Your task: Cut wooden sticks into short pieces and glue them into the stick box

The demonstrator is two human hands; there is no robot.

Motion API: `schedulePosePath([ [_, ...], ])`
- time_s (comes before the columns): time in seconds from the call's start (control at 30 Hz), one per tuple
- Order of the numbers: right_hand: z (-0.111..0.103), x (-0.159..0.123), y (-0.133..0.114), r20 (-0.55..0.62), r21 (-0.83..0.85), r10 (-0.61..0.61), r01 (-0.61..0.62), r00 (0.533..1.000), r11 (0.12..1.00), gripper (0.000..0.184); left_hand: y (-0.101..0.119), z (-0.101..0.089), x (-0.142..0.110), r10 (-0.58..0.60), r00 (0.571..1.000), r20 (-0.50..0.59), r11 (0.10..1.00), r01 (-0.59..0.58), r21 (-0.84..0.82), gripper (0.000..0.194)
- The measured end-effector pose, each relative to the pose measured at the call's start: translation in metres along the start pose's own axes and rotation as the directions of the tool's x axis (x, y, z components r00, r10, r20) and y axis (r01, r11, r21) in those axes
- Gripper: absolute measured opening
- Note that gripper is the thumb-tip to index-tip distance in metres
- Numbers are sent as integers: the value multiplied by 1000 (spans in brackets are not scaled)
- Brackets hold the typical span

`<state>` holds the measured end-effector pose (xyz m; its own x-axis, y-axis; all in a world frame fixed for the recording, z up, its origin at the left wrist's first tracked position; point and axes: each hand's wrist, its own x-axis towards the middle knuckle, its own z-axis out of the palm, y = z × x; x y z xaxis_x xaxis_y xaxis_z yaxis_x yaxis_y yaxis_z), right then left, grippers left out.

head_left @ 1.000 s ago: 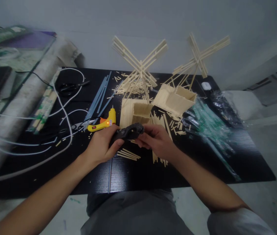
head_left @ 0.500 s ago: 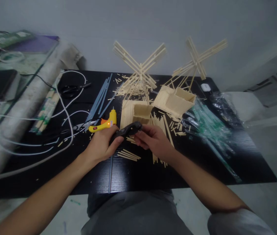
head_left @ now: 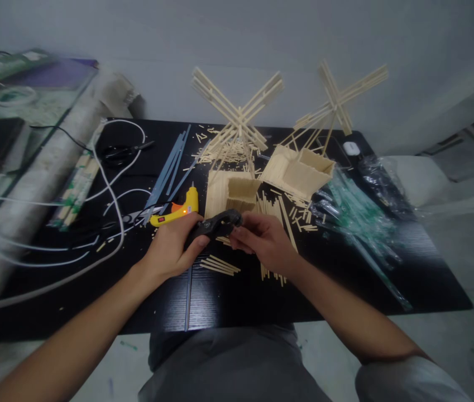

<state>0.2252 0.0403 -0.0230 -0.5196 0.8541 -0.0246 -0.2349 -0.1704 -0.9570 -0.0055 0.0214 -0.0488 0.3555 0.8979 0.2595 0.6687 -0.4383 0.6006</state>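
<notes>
My left hand point(head_left: 170, 248) is wrapped round a black hand tool point(head_left: 209, 226) whose rounded, hooked head points right; its exact kind is unclear. At that head, the closed fingers of my right hand point(head_left: 268, 243) pinch something too small or hidden to make out. Just behind my left hand lies a yellow glue gun point(head_left: 192, 201), its orange light glowing. A windmill model point(head_left: 218, 192) of pale wooden sticks stands beyond the tool, partly covered by it. Short wooden sticks point(head_left: 220, 265) lie on the table in front of my hands.
Another stick windmill point(head_left: 295, 170) stands behind to the right, beside green-and-clear plastic wrappers point(head_left: 358, 212). Grey-blue strips point(head_left: 170, 167), black-handled scissors point(head_left: 115, 153) and white cables point(head_left: 113, 192) occupy the left of the black table point(head_left: 237, 307). Loose sticks and offcuts surround the models.
Both hands keep their grips at nearly the same spot. The black tool has turned very slightly, and the whole view has shifted a little.
</notes>
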Motion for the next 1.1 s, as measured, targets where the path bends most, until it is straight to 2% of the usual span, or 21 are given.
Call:
schedulePosePath([
  [0.23,0,-1,-1,31,-5,25,-24,999,1000,35,0,-2,0,-13,999,49,1000,13,3,48],
  [0.43,4,-3,2,4,-124,-17,18,1000,992,33,7,-4,3,-96,995,42,995,94,43,44],
  [0.53,4,-2,1,-24,-97,-21,18,999,995,34,10,-4,6,-146,988,42,989,147,-20,45],
  [0.63,2,0,0,-6,-33,-2,2,1000,999,33,10,-3,8,-270,952,142,934,295,-200,56],
  [0.67,1,0,0,5,-20,7,-7,1000,1000,32,10,-3,9,-332,919,211,875,384,-296,60],
  [0.7,0,0,1,18,-7,15,-15,1000,1000,31,10,-4,10,-387,870,305,778,486,-398,64],
  [0.77,-2,1,1,45,38,20,-22,999,999,26,9,-8,12,-411,732,543,488,680,-548,72],
  [0.83,-3,1,1,76,99,13,-21,997,995,24,9,-15,14,-298,606,737,205,795,-571,75],
  [0.87,-4,1,0,85,127,11,-22,996,992,25,8,-18,15,-232,575,785,116,817,-564,74],
  [0.9,-5,0,-1,89,145,14,-27,996,989,27,8,-21,16,-184,562,806,58,825,-562,74],
  [0.93,-6,0,-2,87,157,19,-33,996,987,28,8,-23,17,-157,565,810,23,822,-569,73],
  [1.0,-8,0,-5,60,172,33,-43,998,984,28,7,-24,16,-170,611,773,5,785,-620,74],
  [1.1,-13,1,-8,-17,188,22,-18,1000,982,30,8,-18,13,-294,746,598,90,644,-760,65],
])
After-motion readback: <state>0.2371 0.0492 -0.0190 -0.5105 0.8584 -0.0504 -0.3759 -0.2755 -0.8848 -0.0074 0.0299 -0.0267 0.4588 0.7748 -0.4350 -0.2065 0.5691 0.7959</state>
